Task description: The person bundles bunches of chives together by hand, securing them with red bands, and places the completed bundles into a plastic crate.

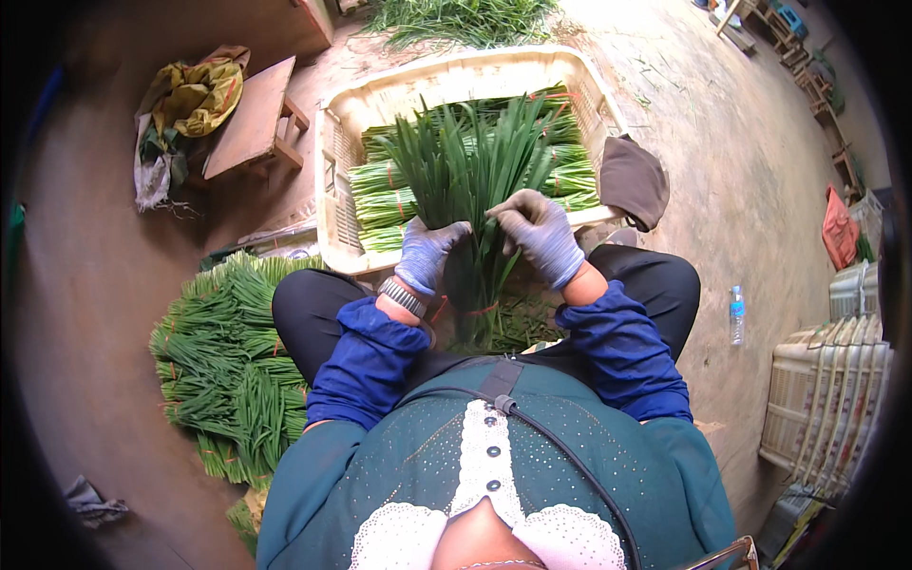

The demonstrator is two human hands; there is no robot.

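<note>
A bunch of garlic chives (467,171) stands between my knees, its leaf tips fanned out over the crate. My left hand (429,249), in a grey-blue work glove, grips the bunch from the left side. A red band (479,311) circles the stalks lower down. At the right edge of the leaves is my gloved right hand (539,229), fingers curled and fingertips against the leaves; whether a leaf is pinched there I cannot tell. Beyond both hands, a white plastic crate (329,235) holds several banded chive bundles (385,182) lying in rows.
More banded chives (235,356) are piled left of my leg. A brown cloth (633,178) hangs over the crate's right corner. A wooden stool (253,117) stands left of the crate. Loose greens (463,18) lie behind it. To the right are a plastic bottle (737,317) and stacked crates (812,399).
</note>
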